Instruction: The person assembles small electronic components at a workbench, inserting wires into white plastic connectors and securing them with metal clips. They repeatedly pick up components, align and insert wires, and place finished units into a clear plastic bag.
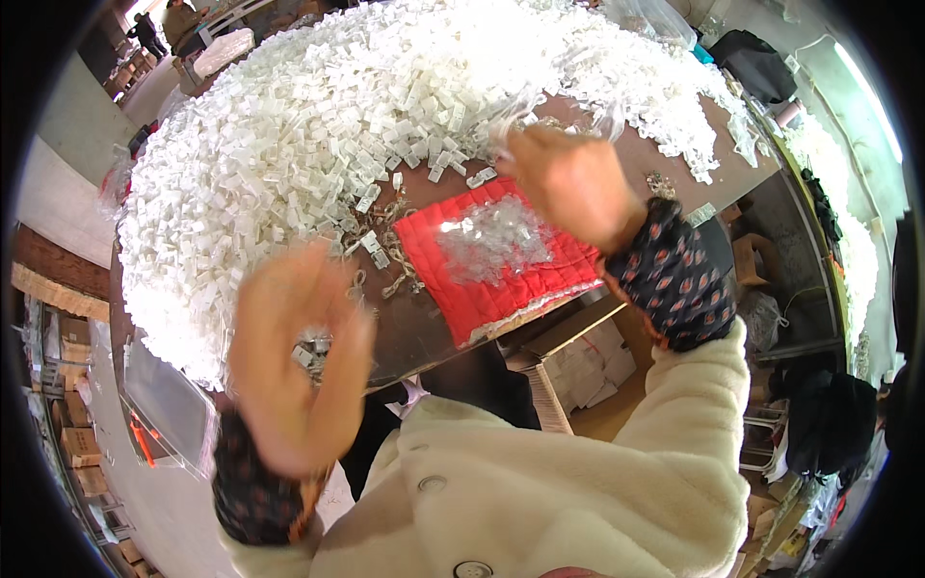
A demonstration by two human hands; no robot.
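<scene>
My left hand [279, 385] is smeared by motion over the table's near left edge, and its finger positions are unclear. Small metallic-looking pieces [310, 349] show through a gap beside its thumb. My right hand [573, 188], also blurred, is above the far right part of a red quilted cloth [448, 303]. Its fingers are curled together at clear, shiny plastic [520, 114]; what they grip is too blurred to name. Small clear plastic pieces [496, 241] lie heaped on the cloth. Beyond both hands spreads a large pile of small white plastic pieces [318, 125].
The brown tabletop [409, 337] shows around the cloth, with loose cords [400, 275] left of it. Under the table edge stands an open cardboard box [588, 371] holding pale pieces. A black bag [752, 65] lies at the far right. Distant people [146, 34] appear at the upper left.
</scene>
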